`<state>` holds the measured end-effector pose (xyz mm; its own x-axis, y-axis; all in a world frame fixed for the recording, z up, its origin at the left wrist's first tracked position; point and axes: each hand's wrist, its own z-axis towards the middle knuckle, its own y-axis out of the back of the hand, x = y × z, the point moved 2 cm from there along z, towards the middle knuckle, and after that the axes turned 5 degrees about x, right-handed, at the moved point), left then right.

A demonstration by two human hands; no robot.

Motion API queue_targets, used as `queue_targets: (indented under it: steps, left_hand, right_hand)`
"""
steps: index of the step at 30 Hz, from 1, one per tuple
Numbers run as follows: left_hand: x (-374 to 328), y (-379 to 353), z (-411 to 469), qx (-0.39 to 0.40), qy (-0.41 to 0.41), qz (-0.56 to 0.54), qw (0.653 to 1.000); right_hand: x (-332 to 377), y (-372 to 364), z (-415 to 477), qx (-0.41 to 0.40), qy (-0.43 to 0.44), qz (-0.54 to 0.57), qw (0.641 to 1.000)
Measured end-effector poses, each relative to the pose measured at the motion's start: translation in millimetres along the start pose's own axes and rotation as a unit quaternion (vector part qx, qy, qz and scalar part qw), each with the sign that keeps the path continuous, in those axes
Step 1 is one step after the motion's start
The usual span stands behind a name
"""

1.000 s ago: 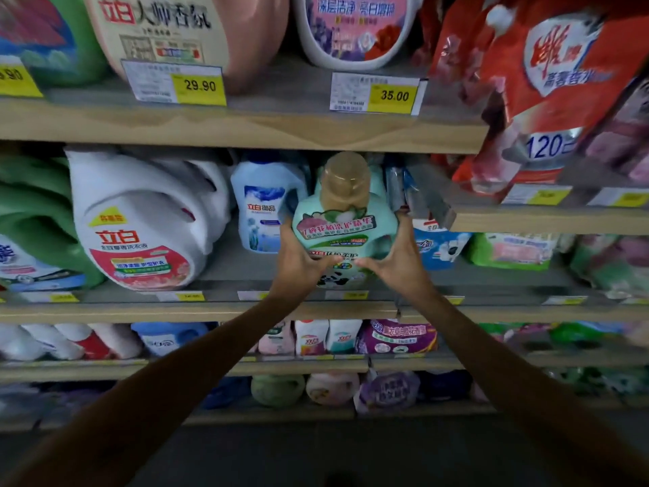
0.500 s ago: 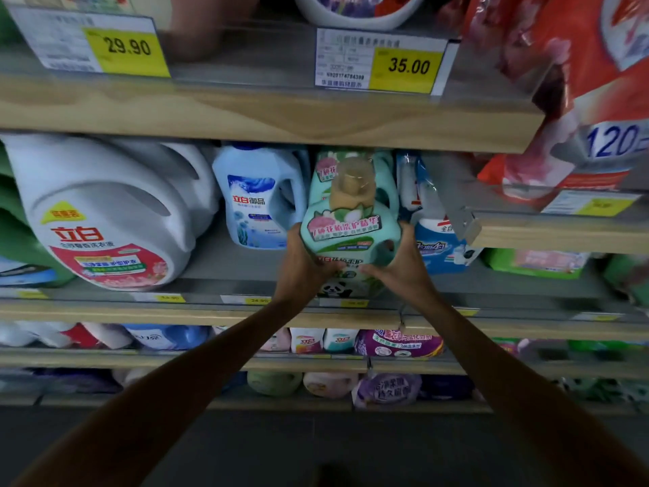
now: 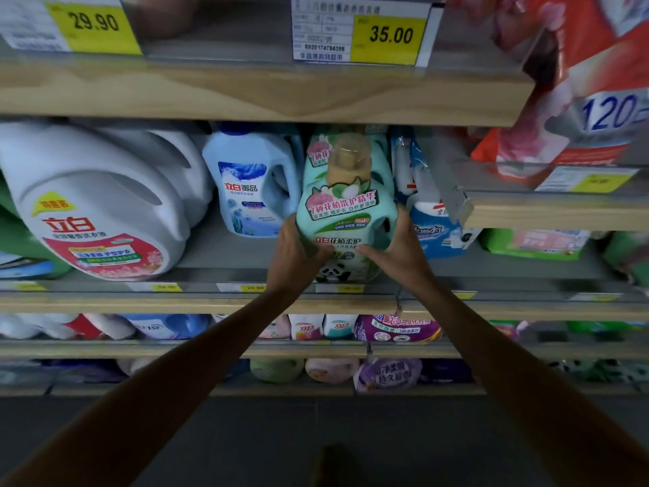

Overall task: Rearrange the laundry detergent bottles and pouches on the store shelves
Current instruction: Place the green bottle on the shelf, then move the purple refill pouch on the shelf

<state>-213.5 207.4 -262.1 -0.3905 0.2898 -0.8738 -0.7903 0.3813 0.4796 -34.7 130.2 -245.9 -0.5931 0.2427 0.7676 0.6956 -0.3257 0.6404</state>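
Observation:
A mint-green detergent bottle [image 3: 346,209] with a tan cap and a panda on its label stands at the front of the middle shelf [image 3: 224,256]. My left hand [image 3: 298,253] grips its lower left side and my right hand [image 3: 398,249] grips its lower right side. A second bottle of the same mint-green kind [image 3: 316,152] stands right behind it, mostly hidden. A light blue bottle [image 3: 251,184] stands to the left, and blue-and-white pouches [image 3: 426,209] lean to the right.
A large white jug [image 3: 102,205] lies tilted at the left of the middle shelf. A red pouch [image 3: 590,75] hangs over the upper right shelf. The wooden shelf above [image 3: 267,93] carries price tags. Lower shelves hold several small bottles and purple pouches [image 3: 397,328].
The view has drawn closer to the shelf. Both hands have kept hold of the mint-green bottle and set it lower and deeper, in front of its twin.

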Motion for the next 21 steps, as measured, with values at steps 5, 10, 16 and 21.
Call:
queue_targets:
  steps: [5,10,16,21]
  left_hand:
    - [0,9,-34,0.053,0.063,0.237,0.968]
    - [-24,25,-68,0.075,-0.036,0.38,0.921]
    - [-57,40,-119,0.104,-0.094,0.479,0.867]
    - [-93,23,-162,0.125,-0.128,0.492,0.852]
  right_hand:
    - [7,4,-31,-0.038,-0.014,-0.18,0.983]
    - [22,9,-79,-0.016,0.0,-0.312,0.95]
    - [46,21,-152,0.002,0.012,-0.391,0.92]
    - [57,52,-213,-0.012,-0.001,-0.405,0.914]
